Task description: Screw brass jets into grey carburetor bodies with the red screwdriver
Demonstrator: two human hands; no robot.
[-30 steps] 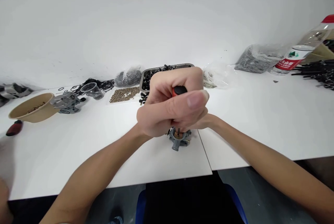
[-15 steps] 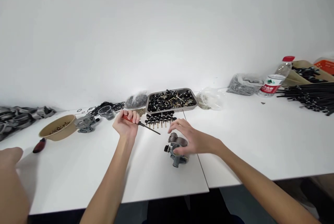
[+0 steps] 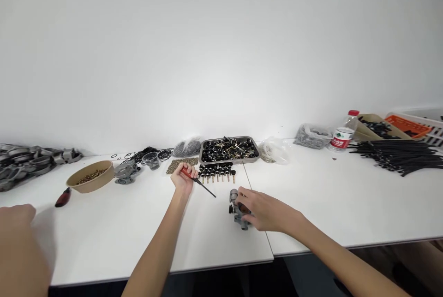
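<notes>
My left hand (image 3: 183, 178) is wrapped round the red handle of a screwdriver (image 3: 206, 189), whose dark shaft points right and down over the white table. My right hand (image 3: 258, 207) has its fingers and thumb on a grey metal carburetor body (image 3: 244, 224) lying on the table. A black knob sticks out at the left of this body. Past both hands, a row of black-topped brass parts (image 3: 218, 172) lies in front of a metal tray (image 3: 259, 155) heaped with similar parts.
At left are a tan bowl (image 3: 83, 189) of brass pieces, another carburetor body (image 3: 126, 172), a second screwdriver (image 3: 62, 198) and another person's arm (image 3: 20, 251). Right of centre stand a plastic bag (image 3: 312, 136), a water bottle (image 3: 342, 138) and black tubes (image 3: 398, 154).
My right hand has closed in on the carburetor body, its fingers now on it. My left hand still holds the screwdriver. The camera view has shifted.
</notes>
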